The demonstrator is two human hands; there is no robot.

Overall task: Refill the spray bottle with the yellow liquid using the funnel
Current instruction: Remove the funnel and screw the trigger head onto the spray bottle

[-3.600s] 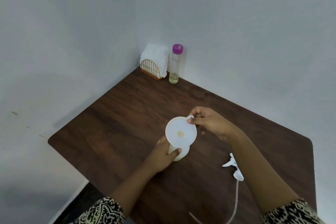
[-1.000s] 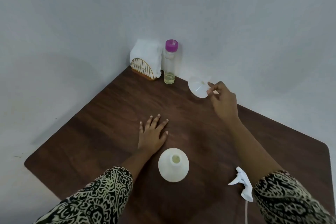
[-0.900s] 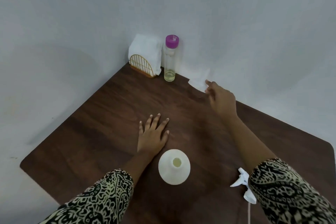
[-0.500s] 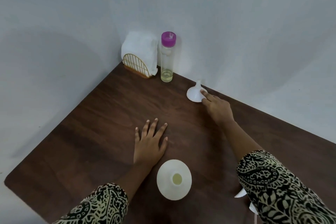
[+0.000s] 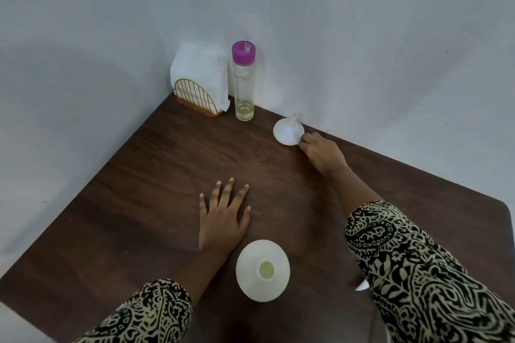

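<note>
White funnel [image 5: 287, 133] near bottle [image 5: 244, 86] — right grip [image 5: 320, 152] at rim, hold unclear; left grip [image 5: 223, 217] flat.

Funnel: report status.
Left hand flat on table. Right hand at funnel rim, grip unclear. Funnel inverted by wall. Spray bottle uncapped, mouth unobstructed.

R sleeve [image 5: 418, 273] hid most of sprayer [image 5: 361, 286]; tabletop's [image 5: 167, 175] near corner was cut off; whether R hand [image 5: 320, 152] pinched funnel [image 5: 287, 133] rim wasn't clear.

We see the white spray bottle [image 5: 262, 270] upright, uncapped; the funnel [image 5: 287, 133] sits spout-up at the bench's [image 5: 139, 203] far edge
</note>
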